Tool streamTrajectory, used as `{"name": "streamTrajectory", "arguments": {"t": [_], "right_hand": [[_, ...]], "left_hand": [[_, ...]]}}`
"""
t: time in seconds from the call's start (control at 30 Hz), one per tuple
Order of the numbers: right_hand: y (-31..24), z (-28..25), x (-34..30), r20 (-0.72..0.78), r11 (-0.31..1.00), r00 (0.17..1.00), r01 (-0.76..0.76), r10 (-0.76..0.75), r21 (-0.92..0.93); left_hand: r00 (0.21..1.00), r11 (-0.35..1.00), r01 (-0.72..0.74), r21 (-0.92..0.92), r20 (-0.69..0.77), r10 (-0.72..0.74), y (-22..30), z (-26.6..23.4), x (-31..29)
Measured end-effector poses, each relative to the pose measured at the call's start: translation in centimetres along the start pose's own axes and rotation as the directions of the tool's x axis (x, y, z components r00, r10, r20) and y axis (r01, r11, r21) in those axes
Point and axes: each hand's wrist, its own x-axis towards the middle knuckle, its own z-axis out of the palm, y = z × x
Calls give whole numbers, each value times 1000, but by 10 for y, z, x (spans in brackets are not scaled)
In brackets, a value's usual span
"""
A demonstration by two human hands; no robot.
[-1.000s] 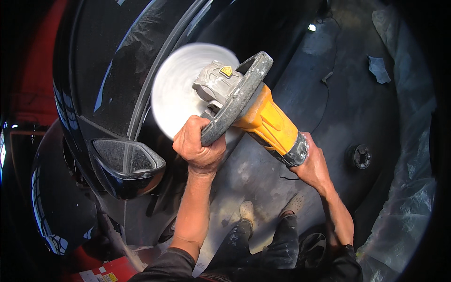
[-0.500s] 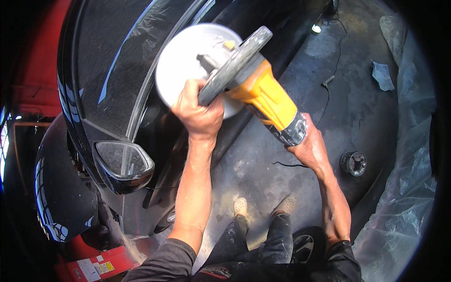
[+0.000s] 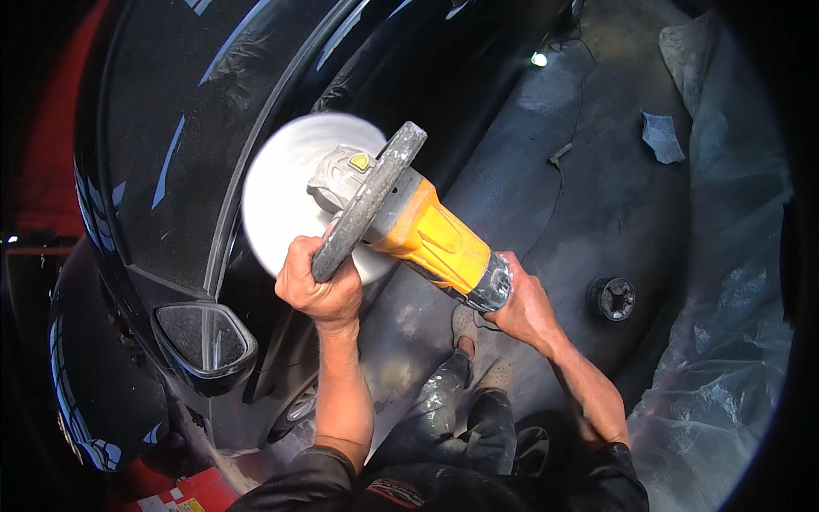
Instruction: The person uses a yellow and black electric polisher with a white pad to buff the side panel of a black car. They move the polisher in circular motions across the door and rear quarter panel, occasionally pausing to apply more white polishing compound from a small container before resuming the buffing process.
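1 polisher [image 3: 444,243] (yellow) beside a car [image 3: 217,154] shows a workshop.

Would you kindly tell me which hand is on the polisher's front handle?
The left hand: its fingers wrap the near end of the front handle, whereas the right hand holds the rear of the polisher.

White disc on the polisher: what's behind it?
The black car shows beyond the white disc, with window trim along its left edge. The disc covers the bodywork directly behind, so contact can't be confirmed.
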Motion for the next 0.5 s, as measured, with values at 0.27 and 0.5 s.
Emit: {"name": "streamTrajectory", "arguments": {"t": [0.27, 0.5], "right_hand": [[-37, -61, 57, -285, 998, 957, -57, 57, 8], [-32, -76, 86, -339, 989, 933, -82, 118, 121]], "left_hand": [[986, 948, -79, -309, 113, 119, 18, 136, 117], [956, 925, -182, -332, 160, 246, 31, 199, 142]]}}
